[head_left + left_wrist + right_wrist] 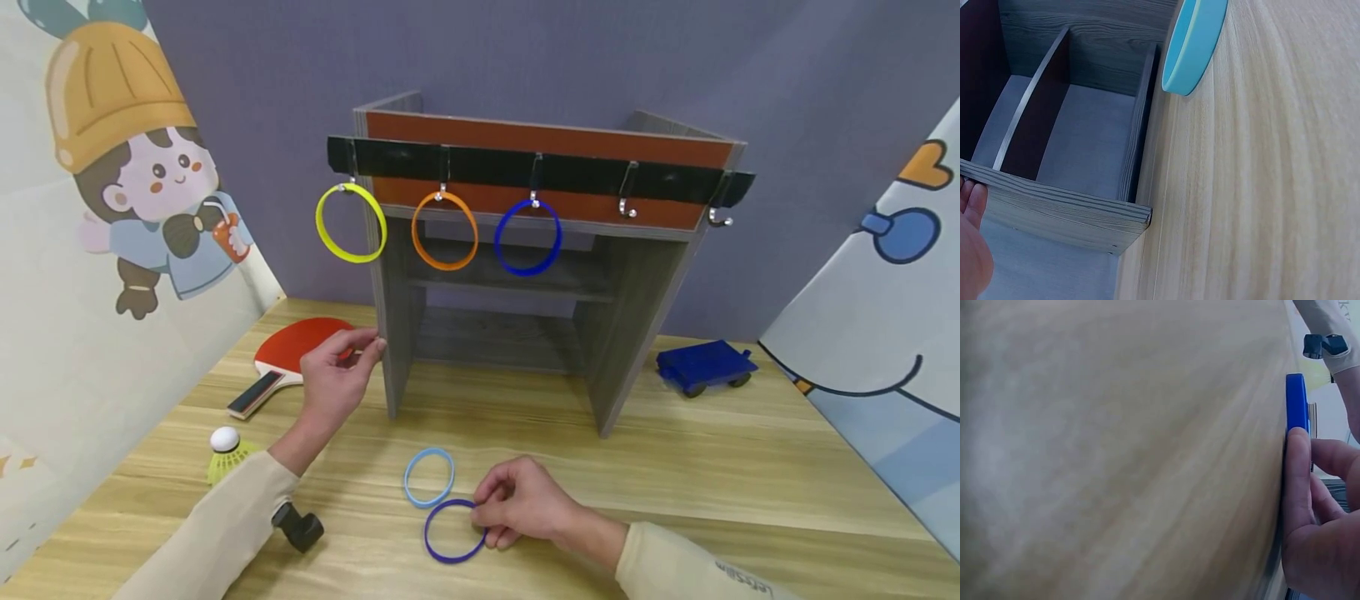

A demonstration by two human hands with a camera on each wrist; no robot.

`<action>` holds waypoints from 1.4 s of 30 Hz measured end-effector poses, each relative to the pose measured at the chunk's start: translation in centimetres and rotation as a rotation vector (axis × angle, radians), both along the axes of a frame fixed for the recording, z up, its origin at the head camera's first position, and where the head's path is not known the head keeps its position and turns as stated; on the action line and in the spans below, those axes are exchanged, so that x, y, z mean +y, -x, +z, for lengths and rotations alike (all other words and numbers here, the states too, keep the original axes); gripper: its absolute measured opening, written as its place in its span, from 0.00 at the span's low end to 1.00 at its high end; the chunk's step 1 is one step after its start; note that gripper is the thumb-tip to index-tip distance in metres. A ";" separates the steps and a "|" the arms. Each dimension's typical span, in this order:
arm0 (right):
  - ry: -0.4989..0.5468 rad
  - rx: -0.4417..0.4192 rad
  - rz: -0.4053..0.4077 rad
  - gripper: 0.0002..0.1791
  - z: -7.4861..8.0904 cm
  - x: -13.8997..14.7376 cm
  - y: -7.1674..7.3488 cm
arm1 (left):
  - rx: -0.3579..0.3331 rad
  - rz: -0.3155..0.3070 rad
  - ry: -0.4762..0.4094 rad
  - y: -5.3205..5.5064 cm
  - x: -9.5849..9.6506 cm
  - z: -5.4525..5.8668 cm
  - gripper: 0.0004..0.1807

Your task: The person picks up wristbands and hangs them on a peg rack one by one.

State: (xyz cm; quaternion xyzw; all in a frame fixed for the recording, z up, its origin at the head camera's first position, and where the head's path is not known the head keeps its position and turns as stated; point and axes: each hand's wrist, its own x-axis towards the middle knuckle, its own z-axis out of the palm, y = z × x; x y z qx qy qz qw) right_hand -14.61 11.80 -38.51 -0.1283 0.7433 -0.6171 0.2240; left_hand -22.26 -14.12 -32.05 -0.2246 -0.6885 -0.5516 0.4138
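Note:
At the right edge of a purple-blue ring low over the wooden table, my right hand pinches it between thumb and fingers. The right wrist view has this ring edge-on. A light blue ring lies just behind it. My left hand holds the front edge of the left side panel of a grey shelf unit, thumb and fingers at that edge. Yellow, orange and dark blue rings hang from hooks on the unit's black bar.
Two bare hooks, one of them the far-right hook, are on the bar's right part. Left of the unit lie a red table tennis paddle and a yellow shuttlecock. A blue toy cart stands to its right, on the table.

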 end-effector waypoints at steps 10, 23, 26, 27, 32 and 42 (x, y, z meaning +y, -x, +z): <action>-0.020 0.024 0.005 0.06 -0.1 0.2 -0.1 | 0.009 0.000 0.001 0.0 -0.1 -0.2 0.08; 0.056 0.071 -0.009 0.05 -0.5 1.3 -0.8 | 0.010 0.002 0.005 0.0 -0.1 -0.1 0.08; 0.075 0.067 -0.002 0.05 -0.5 1.8 -1.0 | 0.011 -0.001 0.008 0.0 -0.1 -0.1 0.08; 0.081 0.062 0.003 0.05 -0.5 2.0 -1.0 | 0.010 -0.003 0.009 0.0 -0.1 -0.1 0.08; 0.098 0.050 0.023 0.07 0.0 2.7 -1.3 | 0.010 0.008 0.022 0.0 -0.1 -0.1 0.08; 0.133 0.038 0.011 0.09 1.5 4.4 -1.3 | 0.011 0.011 0.022 -0.1 0.0 0.0 0.08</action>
